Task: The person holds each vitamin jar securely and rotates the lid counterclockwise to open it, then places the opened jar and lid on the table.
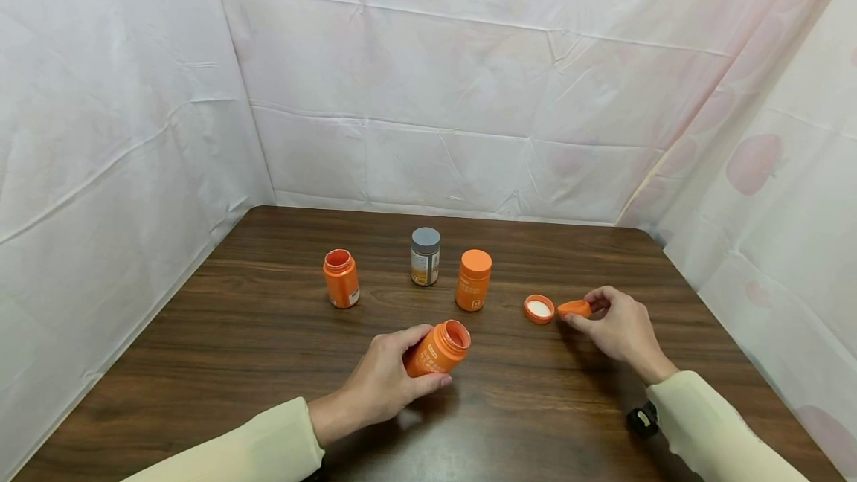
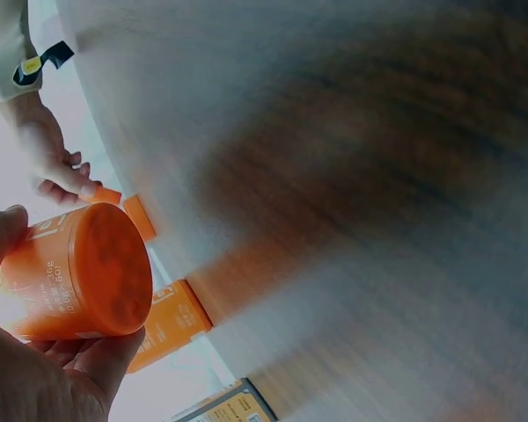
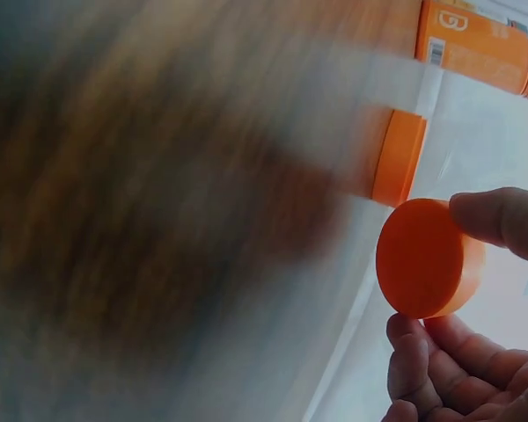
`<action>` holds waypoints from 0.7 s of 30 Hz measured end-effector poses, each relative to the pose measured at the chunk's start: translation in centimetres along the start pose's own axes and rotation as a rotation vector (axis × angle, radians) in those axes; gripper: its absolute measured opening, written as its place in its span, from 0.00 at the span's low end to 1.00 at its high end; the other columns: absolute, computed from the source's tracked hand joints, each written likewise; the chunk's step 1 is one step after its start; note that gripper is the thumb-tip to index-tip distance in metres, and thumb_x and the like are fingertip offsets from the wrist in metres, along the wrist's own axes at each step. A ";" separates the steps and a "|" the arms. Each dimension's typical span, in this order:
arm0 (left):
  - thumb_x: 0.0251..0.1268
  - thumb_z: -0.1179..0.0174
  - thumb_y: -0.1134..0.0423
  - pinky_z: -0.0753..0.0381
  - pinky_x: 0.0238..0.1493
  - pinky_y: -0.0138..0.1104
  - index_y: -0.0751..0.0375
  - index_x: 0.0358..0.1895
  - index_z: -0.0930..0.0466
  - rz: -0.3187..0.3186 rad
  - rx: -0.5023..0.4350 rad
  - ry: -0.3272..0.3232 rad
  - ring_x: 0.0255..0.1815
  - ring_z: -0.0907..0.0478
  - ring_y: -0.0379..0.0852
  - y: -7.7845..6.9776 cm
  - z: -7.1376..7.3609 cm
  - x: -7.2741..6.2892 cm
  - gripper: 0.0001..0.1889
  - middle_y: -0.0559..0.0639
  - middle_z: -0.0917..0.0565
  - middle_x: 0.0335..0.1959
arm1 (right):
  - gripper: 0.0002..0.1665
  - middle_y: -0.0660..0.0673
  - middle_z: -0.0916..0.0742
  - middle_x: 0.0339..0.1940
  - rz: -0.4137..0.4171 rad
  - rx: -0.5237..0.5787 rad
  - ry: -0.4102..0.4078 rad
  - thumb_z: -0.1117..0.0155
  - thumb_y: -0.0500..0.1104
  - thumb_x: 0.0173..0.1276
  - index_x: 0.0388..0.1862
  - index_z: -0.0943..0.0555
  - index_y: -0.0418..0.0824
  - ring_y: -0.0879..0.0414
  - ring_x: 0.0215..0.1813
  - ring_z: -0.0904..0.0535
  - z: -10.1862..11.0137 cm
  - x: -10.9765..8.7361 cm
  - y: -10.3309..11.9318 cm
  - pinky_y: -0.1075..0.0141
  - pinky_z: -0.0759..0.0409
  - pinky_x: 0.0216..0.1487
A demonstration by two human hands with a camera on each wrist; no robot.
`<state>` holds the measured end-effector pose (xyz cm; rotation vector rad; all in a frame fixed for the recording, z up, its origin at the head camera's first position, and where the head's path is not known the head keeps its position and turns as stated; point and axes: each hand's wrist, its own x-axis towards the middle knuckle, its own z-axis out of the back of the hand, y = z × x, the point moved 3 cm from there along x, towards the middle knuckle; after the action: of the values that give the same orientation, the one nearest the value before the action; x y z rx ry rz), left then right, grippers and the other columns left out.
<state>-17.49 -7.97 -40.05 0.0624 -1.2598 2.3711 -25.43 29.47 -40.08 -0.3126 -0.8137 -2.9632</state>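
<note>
On my feed, my left hand (image 1: 387,378) grips a tilted, open-mouthed jar (image 1: 437,353) above the tabletop (image 1: 268,341); my right hand (image 1: 624,327) pinches a cap (image 1: 573,309) just beside the white-lined lid (image 1: 539,309).

1. Head view: bright, soft, even light; the white curtain (image 1: 469,80) reads pale, with only faint shading along its creases.
2. Soft shadows lie on the table (image 1: 281,288) below the left hand (image 1: 383,384) and right hand (image 1: 623,329), suggesting light from above; dull glare whitens the surface near the bottom edge.
3. Left wrist view: hazy, the table smeared by heavy blur, the left side washed out to white; the held bottle (image 2: 88,272) is clearer, its print partly legible.
4. Right wrist view: the table dissolves into brown streaks, while the held cap (image 3: 420,258) looks fairly crisp.
</note>
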 end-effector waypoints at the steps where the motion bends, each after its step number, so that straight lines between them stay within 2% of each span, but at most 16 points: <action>1: 0.55 0.21 0.54 0.20 0.52 0.37 0.53 0.64 0.21 0.001 0.000 0.001 0.46 0.19 0.36 0.0 0.0 0.0 0.32 0.39 0.15 0.50 | 0.30 0.40 0.13 0.39 0.001 -0.006 0.005 0.21 0.56 0.60 0.48 0.18 0.35 0.49 0.39 0.19 -0.1 0.1 -0.1 0.57 0.25 0.39; 10: 0.55 0.21 0.54 0.20 0.53 0.37 0.53 0.64 0.21 0.005 0.002 -0.002 0.47 0.19 0.36 0.0 0.0 0.0 0.32 0.39 0.15 0.51 | 0.28 0.39 0.12 0.42 0.001 -0.023 0.046 0.23 0.50 0.63 0.52 0.20 0.32 0.45 0.42 0.16 -0.5 0.8 -0.4 0.51 0.22 0.43; 21: 0.55 0.21 0.54 0.19 0.52 0.37 0.53 0.64 0.21 -0.004 0.002 -0.002 0.46 0.19 0.36 0.1 0.1 0.0 0.32 0.40 0.15 0.51 | 0.30 0.38 0.12 0.43 -0.056 -0.009 0.134 0.21 0.51 0.62 0.53 0.20 0.33 0.45 0.43 0.18 -0.9 1.4 -0.6 0.49 0.22 0.45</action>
<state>-17.52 -8.07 -40.08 0.0676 -1.2569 2.3696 -27.01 29.57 -40.87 -0.0913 -0.8062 -2.9999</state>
